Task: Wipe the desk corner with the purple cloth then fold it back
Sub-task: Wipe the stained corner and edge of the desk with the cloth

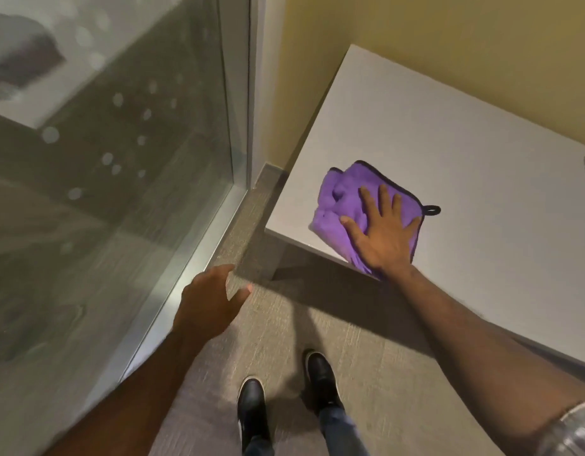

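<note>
Purple cloth (pixel 343 205), bunched, lying at the near corner of the white desk (pixel 449 133).

Right hand (pixel 381 235) is pressing flat on the cloth, fingers spread, not gripping. Left hand (pixel 207 307) is hanging empty and loosely opened over the carpet (pixel 284 324), beside the glass partition (pixel 120 159). Cloth's dark loop (pixel 432 210) is resting on the desk, apparently sewn to its edging.

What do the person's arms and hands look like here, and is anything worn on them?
Both forearms are bare, with no watch, rings or gloves visible on the left hand or right hand. A short light grey sleeve shows at the right upper arm.
</note>
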`<state>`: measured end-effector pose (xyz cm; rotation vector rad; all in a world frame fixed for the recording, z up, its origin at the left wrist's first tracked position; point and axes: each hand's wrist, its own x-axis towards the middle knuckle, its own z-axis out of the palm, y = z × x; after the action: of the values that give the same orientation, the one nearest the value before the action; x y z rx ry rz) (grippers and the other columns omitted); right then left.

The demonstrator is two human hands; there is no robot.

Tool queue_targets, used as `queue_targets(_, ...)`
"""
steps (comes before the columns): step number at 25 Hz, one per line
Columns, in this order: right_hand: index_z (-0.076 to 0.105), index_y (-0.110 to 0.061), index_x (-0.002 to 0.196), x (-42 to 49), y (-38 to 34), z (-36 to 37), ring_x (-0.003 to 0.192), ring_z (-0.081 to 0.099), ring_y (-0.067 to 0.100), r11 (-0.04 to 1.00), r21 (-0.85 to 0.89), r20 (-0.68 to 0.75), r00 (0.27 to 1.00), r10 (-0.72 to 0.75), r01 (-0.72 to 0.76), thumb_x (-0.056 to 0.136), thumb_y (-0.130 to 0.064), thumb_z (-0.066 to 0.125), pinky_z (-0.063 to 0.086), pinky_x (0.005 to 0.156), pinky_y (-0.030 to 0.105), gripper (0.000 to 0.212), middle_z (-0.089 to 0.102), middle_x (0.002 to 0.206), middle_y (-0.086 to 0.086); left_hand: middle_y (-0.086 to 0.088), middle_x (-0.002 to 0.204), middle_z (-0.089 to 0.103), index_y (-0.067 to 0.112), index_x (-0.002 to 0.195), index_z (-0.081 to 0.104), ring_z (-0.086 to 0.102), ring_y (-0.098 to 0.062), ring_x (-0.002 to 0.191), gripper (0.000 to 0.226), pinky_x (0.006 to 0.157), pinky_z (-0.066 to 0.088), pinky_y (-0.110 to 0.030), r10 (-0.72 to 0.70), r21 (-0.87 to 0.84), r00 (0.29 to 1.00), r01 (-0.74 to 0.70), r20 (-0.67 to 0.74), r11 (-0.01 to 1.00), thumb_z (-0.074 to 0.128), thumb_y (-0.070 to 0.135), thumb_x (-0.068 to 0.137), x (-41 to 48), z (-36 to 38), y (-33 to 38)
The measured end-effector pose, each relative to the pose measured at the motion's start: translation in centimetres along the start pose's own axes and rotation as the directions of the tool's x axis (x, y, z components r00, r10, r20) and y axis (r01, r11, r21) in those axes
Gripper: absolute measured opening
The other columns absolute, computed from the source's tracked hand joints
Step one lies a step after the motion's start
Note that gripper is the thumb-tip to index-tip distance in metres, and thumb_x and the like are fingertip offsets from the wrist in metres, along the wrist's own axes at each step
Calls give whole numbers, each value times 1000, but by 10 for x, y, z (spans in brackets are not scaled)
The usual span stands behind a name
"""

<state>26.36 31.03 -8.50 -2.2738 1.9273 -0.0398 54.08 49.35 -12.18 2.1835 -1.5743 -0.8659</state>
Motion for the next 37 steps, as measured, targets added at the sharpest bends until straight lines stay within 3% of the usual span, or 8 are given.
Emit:
queue_targets(6, 22, -41, 153, 23, -39, 1, 153, 4, 34, 973, -31, 52, 972, -228, 230, 86, -81, 23, -9, 109, 74, 79, 13, 167, -3, -1, 109, 69, 28, 109, 67, 64, -15, 99, 28, 89, 48, -33, -165, -736, 983, 167, 76, 656, 55, 47, 92, 56, -13, 59)
queue_targets(11, 53, -28, 138, -10, 3, 1, 150, 25, 24, 939, 163, -73, 953, -294, 303, 95, -60, 29, 6, 116, 72, 59, 41, 156, -2, -5, 101, 70, 10, 116, 67, 63, -18, 89, 32, 79, 46, -32, -268, -731, 959, 248, 92, 636, 54, 32, 96, 76, -5, 83)
queue_targets(15, 27, -37, 151, 18, -8, 2, 152, 10, 34, 995, 27, -16, 996, -91, 91, 89, -76, 29, 2, 111, 75, 73, 18, 165, 2, -8, 113, 69, 10, 122, 63, 63, -12, 85, 33, 84, 49, -30, -254, -746, 961, 248, 108, 618, 57, 28, 96, 76, -8, 74)
queue_targets(19, 18, -41, 154, 54, -56, -2, 153, 3, 32, 977, -6, 64, 975, -215, 215, 83, -84, 27, -2, 110, 78, 83, 9, 167, -1, -7, 97, 68, 10, 112, 65, 61, -9, 77, 28, 75, 50, -23, -299, -795, 951, 243, 82, 556, 55, 31, 97, 72, 1, 50)
queue_targets(24, 55, -26, 138, 33, -123, -1, 151, 21, 23, 787, 122, 140, 775, -616, 604, 95, -61, 39, 2, 112, 74, 58, 48, 151, -6, -7, 85, 64, 8, 95, 67, 54, -11, 62, 34, 56, 41, -25, -400, -760, 912, 322, 89, 565, 53, 39, 96, 60, 25, 10)
queue_targets(28, 49, -29, 143, -16, -93, 5, 153, 15, 22, 613, 30, 154, 603, -783, 789, 99, -50, 44, 1, 117, 68, 49, 36, 159, -7, -4, 74, 58, -7, 114, 57, 50, -13, 56, 53, 51, 35, -26, -469, -788, 856, 439, 219, 432, 52, 42, 96, 50, 34, -16)
queue_targets(34, 39, -30, 150, 11, -87, -3, 153, 10, 29, 920, 142, 33, 928, -372, 364, 100, -56, 26, 0, 113, 74, 58, 21, 165, 2, 1, 70, 53, -8, 110, 55, 45, -14, 59, 58, 54, 30, -26, -447, -778, 842, 489, 302, 395, 50, 48, 94, 32, 27, -46)
queue_targets(37, 36, -36, 149, 32, -128, -1, 153, 0, 35, 961, -14, 106, 956, -272, 275, 94, -70, 29, -6, 108, 79, 66, 13, 166, 5, -3, 71, 55, 16, 74, 57, 47, -22, 66, 42, 62, 35, -32, -428, -777, 876, 424, 222, 466, 52, 56, 86, 22, 25, -47)
